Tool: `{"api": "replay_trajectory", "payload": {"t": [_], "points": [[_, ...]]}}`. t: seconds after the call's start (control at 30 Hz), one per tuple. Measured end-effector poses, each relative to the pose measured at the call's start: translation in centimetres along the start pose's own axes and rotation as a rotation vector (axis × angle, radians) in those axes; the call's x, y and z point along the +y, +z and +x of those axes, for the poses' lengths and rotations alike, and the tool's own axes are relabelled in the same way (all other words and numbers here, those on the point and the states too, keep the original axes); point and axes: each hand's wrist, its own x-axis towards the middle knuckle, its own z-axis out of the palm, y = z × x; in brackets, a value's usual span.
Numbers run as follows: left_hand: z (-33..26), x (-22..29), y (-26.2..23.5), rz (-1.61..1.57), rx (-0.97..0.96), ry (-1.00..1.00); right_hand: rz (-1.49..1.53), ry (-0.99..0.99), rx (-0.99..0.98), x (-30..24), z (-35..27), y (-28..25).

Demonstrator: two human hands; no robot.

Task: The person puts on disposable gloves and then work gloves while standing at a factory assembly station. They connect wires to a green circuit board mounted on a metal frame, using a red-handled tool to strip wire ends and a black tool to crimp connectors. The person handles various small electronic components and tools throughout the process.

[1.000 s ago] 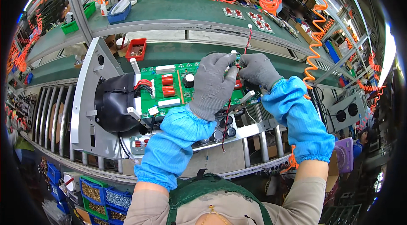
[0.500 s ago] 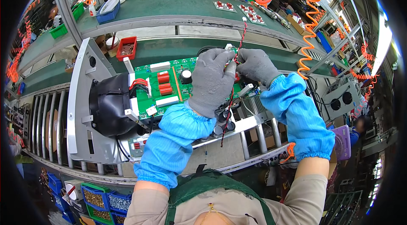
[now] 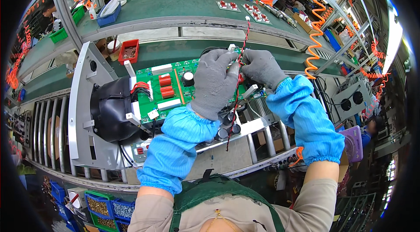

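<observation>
Both my hands wear grey gloves. The fingers of my left hand (image 3: 214,81) are closed around a twisted red-and-black cable (image 3: 236,107) above the right part of a green circuit board (image 3: 156,85). Close beside it, my right hand (image 3: 265,70) has its thumb and fingertips pinched on the same cable. One end of the cable, with a small white connector (image 3: 247,18), sticks up past my fingers; the other hangs down over the board's near edge. The board sits in a grey metal chassis (image 3: 81,114). My left hand hides part of the board.
At the chassis's left end is a black rounded cover (image 3: 111,111). A roller conveyor (image 3: 270,142) runs underneath. Behind stand a red bin (image 3: 129,51) and a green-topped shelf (image 3: 175,6). An orange coiled hose (image 3: 316,35) hangs at right, near a purple fan (image 3: 352,144).
The view has shifted slightly. Both hands keep their grip on the cable, whose upper part leans a little differently, and the fingers have moved only slightly.
</observation>
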Motion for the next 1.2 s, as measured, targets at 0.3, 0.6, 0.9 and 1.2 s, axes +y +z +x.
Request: {"api": "replay_trajectory", "payload": {"t": [0.3, 0.6, 0.9, 1.2], "points": [[0.1, 0.0, 0.1, 0.008, -0.015, -0.01, 0.031, 0.021, -0.067, 0.2, 0.2, -0.5], [0.1, 0.0, 0.0, 0.02, -0.044, -0.025, 0.061, 0.045, -0.094, -0.2, 0.2, -0.6], [0.0, 0.0, -0.1, 0.023, -0.089, -0.057, 0.031, -0.017, -0.193, 0.4, 0.8, -1.7], [-0.3, 0.6, -0.4, 0.057, -0.121, -0.06, -0.032, -0.123, -0.026, 1.6, -0.3, -0.3]]}}
